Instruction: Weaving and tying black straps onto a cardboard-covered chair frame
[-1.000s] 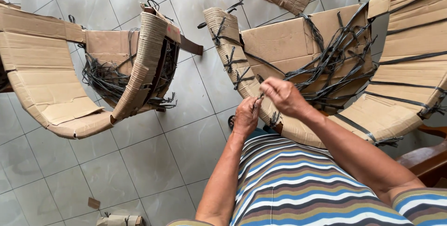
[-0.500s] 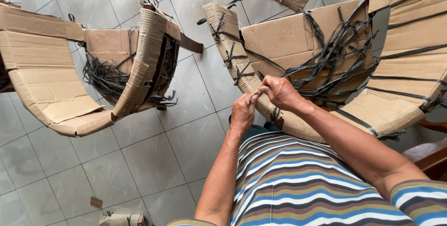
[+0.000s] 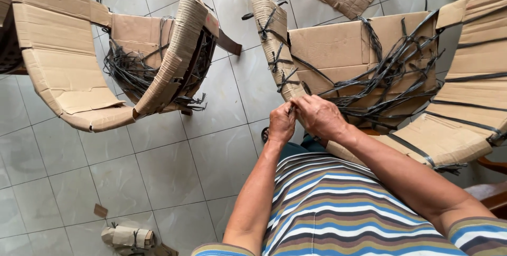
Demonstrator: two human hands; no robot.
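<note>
Tan-brown cardboard wrapping bound with black straps. Same tan on second wrapped piece, with tangled black strapping. Pale grey-white floor tiles with thin dark grout lines. Shirt striped in blue, brown, white and olive.

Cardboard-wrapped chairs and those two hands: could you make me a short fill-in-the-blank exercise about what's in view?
1. Both hands, left hand and right hand, meet at the edge of a chair wrapped in ____.
2. The wrapping is tied with dark ____.
3. The floor is covered in pale ____.
4. The person's shirt is ____.

Missing words: cardboard; straps; tiles; striped
</note>
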